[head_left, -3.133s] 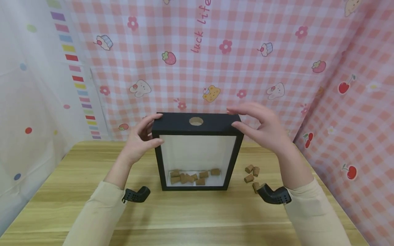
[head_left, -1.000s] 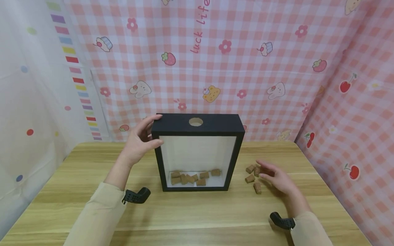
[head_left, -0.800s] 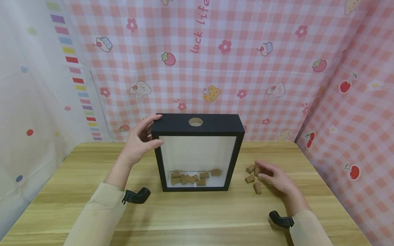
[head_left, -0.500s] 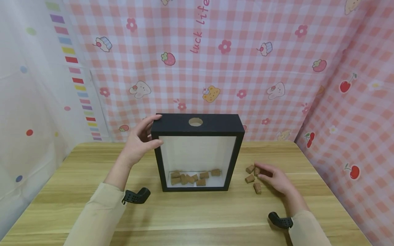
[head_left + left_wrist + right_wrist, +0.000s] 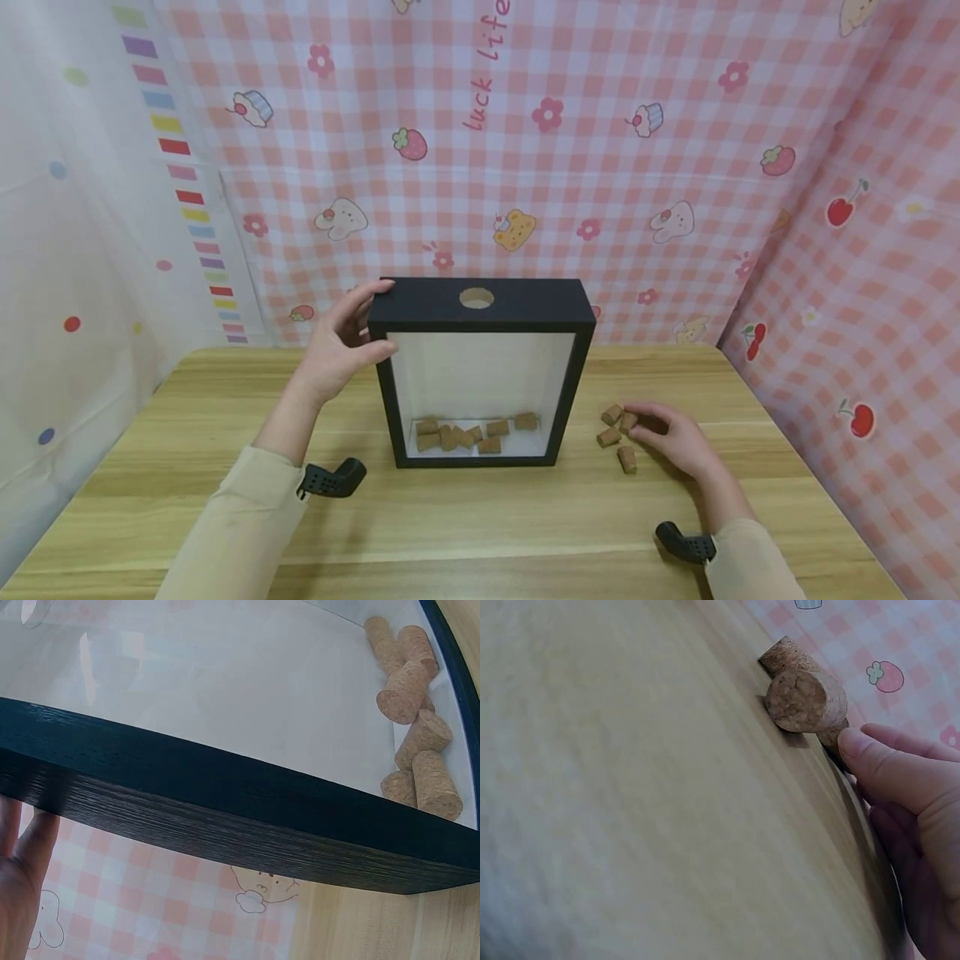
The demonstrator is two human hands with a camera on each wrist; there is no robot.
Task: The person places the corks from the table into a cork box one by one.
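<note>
A black shadow box (image 5: pixel 525 304) with a see-through front and a round hole in its top stands upright on the table. My left hand (image 5: pixel 333 350) grips its upper left corner, thumb at the front edge and fingers over the top and round the side. Several corks (image 5: pixel 489 446) lie along the floor inside, seen closer through the front in the left wrist view. To the right of the box, my right hand (image 5: pixel 678 442) pinches one cork (image 5: pixel 628 422) between thumb and fingers, low over the table. In the right wrist view another cork (image 5: pixel 799 701) partly covers it.
Three more loose corks lie beside the right hand, one of them nearer the front (image 5: pixel 627 459). The wooden table (image 5: pixel 480 533) ends at a pink checked cloth (image 5: pixel 465 183) behind the box. A white dotted cloth (image 5: pixel 82 250) hangs at the left.
My right hand has come down from the box's upper right corner to the loose corks and taken hold of one, which has shifted slightly. My left hand and the box stay in place.
</note>
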